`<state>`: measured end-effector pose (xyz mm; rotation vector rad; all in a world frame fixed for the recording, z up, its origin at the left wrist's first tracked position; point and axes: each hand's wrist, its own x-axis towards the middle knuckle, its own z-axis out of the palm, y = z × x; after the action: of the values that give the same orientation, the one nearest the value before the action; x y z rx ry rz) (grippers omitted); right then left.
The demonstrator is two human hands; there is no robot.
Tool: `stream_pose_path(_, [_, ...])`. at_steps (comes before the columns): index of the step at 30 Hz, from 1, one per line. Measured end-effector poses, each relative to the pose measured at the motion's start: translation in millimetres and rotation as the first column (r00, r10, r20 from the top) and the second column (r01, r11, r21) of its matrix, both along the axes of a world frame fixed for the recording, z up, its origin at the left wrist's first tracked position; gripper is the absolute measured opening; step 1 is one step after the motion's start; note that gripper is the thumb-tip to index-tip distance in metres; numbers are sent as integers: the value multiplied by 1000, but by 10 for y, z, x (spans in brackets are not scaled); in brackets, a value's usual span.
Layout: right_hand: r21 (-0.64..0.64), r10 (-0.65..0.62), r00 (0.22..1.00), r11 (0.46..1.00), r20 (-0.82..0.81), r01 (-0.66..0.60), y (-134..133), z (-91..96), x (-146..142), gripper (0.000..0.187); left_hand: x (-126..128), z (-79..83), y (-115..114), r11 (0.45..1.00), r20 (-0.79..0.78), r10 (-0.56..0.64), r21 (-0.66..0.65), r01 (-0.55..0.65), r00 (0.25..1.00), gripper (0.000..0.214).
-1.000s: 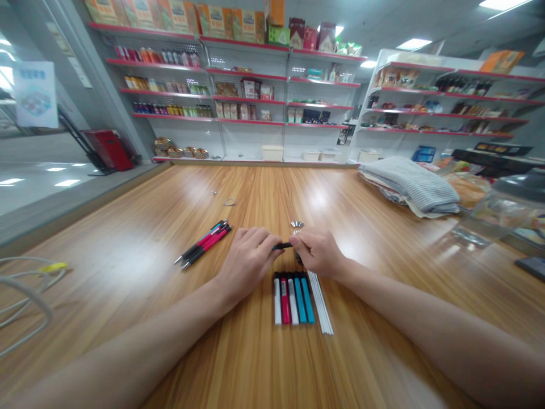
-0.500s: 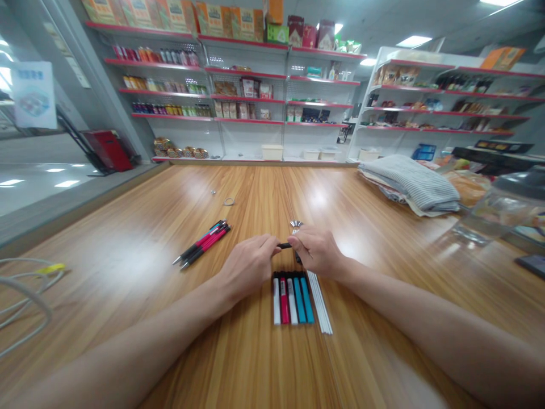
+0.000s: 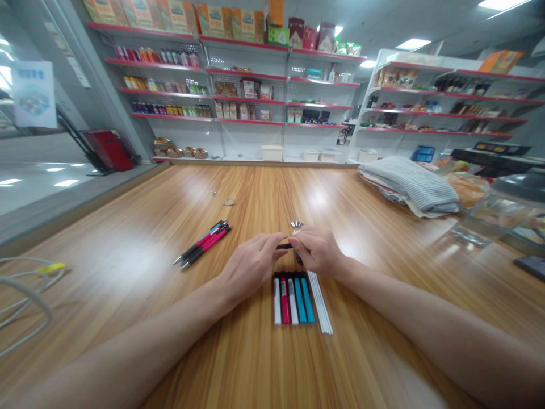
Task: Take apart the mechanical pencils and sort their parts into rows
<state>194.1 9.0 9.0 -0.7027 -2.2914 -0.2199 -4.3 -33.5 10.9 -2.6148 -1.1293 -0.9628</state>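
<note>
My left hand and my right hand meet over the wooden table, both pinched on a short black pen part held level between them. Just in front of my hands lies a row of several pen barrels in white, red and blue. Thin white refills lie along the right side of that row. A bundle of assembled pens in pink, blue and black rests to the left. Small silver parts sit just beyond my right hand.
A folded striped cloth lies at the back right, with a clear lidded jar and a dark flat object farther right. White cables lie at the left edge. A small ring sits farther back. Store shelves stand behind.
My hands stay nearly where they were. The left fingers have shifted slightly on the black part, with the fingertips stretched more toward my right hand.
</note>
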Motion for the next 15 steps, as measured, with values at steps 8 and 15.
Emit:
stream_pose_path(8, [-14, 5, 1000, 1000, 18, -5, 8, -15, 20, 38, -5, 7, -2, 1000, -45, 8, 7, -7, 999, 20])
stream_pose_path(15, [-17, -6, 999, 1000, 37, 6, 25, -20, 49, 36, -5, 1, -7, 997, -57, 56, -44, -58, 997, 19])
